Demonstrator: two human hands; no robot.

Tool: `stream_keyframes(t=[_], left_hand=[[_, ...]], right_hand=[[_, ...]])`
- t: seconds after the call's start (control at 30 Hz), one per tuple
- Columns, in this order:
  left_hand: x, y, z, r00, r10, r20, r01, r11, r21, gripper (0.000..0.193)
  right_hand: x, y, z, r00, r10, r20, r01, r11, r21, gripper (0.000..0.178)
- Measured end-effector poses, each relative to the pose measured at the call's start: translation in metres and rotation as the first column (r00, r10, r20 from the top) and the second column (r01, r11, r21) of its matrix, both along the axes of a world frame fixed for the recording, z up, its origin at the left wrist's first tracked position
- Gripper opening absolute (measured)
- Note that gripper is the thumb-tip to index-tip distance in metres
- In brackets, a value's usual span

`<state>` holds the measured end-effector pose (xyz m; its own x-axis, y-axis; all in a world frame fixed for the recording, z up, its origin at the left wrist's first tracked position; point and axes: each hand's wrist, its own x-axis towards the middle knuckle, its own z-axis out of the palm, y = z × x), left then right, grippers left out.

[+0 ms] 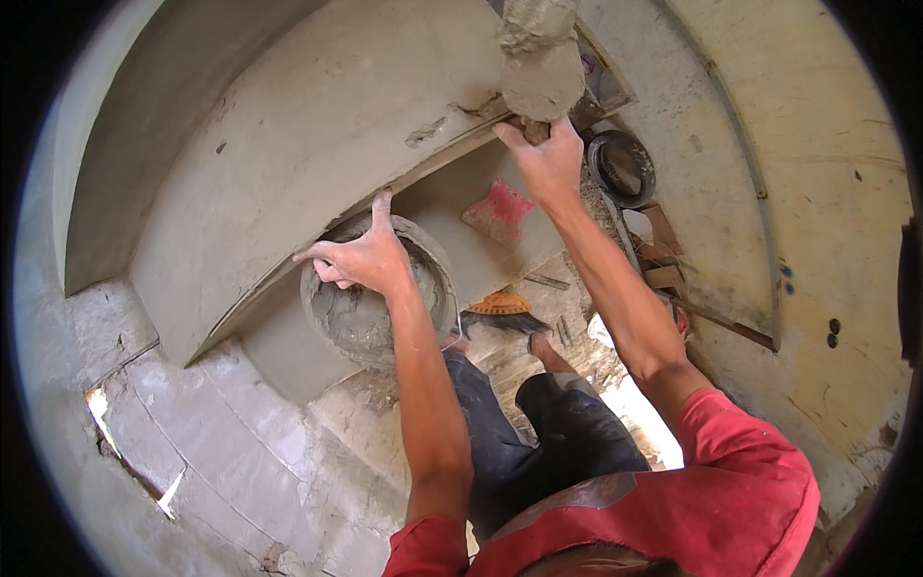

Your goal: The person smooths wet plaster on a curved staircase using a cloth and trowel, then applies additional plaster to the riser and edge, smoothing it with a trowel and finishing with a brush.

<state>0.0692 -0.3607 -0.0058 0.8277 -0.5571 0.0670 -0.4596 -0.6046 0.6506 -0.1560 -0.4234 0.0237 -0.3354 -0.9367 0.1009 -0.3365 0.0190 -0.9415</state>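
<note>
A grey plastered slab (288,125) slants across the far side, its near edge running from lower left to upper right. My left hand (365,258) is against this edge with thumb and forefinger spread apart and the other fingers curled. Below it stands a round bucket (444,279) with wet grey mortar (356,313) inside. At the edge's far right end my right hand (550,163) is closed round what looks like the handle of a mortar-covered trowel (543,87). Its thumb reaches left to the slab edge. Thick mortar hides most of the blade.
Under the slab lie a torn red-and-grey piece (500,210) and an orange-topped brush with dark bristles (500,310), near my feet. A black round container (621,168) stands right of my right arm, beside wood scraps (663,264). A curved yellowish panel (817,173) rises at right.
</note>
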Motion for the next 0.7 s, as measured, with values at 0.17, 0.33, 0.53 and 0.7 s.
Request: stream_keyframes(t=[0.17, 0.33, 0.53, 0.7], left_hand=[[-0.01, -0.001, -0.001, 1.0, -0.012, 0.022, 0.012, 1.0, 0.007, 0.156], [-0.047, -0.008, 0.002, 0.987, -0.128, 0.095, 0.114, 0.984, 0.136, 0.168], [-0.078, -0.028, 0.004, 0.991, -0.073, 0.108, 0.057, 0.987, 0.149, 0.175], [-0.079, -0.034, 0.006, 0.994, -0.05, 0.093, 0.038, 0.992, 0.124, 0.174]], right_hand=[[0.0, -0.007, -0.004, 0.998, -0.007, -0.055, 0.011, 0.998, 0.067, 0.05], [0.002, -0.007, -0.003, 0.999, -0.009, -0.034, 0.01, 0.999, 0.033, 0.05], [0.003, -0.008, -0.005, 0.996, -0.04, -0.075, 0.042, 0.999, 0.024, 0.047], [0.004, -0.008, -0.003, 0.997, 0.0, -0.083, -0.004, 0.999, -0.048, 0.048]])
